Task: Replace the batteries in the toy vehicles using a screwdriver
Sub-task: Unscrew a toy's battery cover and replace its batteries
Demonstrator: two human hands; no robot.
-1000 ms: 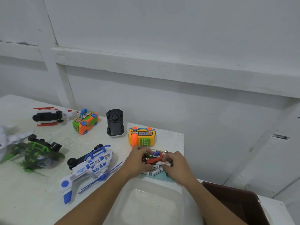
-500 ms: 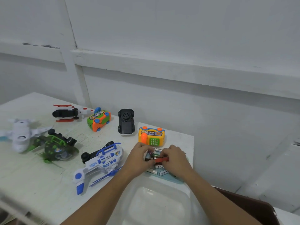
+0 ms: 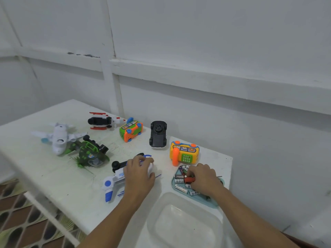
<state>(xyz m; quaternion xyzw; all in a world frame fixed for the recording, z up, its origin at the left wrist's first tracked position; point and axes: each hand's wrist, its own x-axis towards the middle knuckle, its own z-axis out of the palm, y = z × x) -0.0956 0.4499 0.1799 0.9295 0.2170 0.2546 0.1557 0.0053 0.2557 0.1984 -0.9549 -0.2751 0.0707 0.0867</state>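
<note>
I see left hand [image 3: 138, 173] curled over white-blue helicopter [image 3: 116, 176], gripping it, near centre of table [image 3: 53, 176]. Right hand [image 3: 204, 178] grasps red screwdriver [image 3: 188, 179] among batteries [image 3: 180, 187] in teal tray [image 3: 207, 202], near right.

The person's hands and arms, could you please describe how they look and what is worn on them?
The left hand and right hand are bare: no gloves, rings, watch or bracelet visible. Both forearms are uncovered too; no sleeve shows in the frame.

White table [image 3: 44, 176] stands against a white panelled wall [image 3: 197, 42]; floor [image 3: 18, 221] seemingly patterned brown.
</note>
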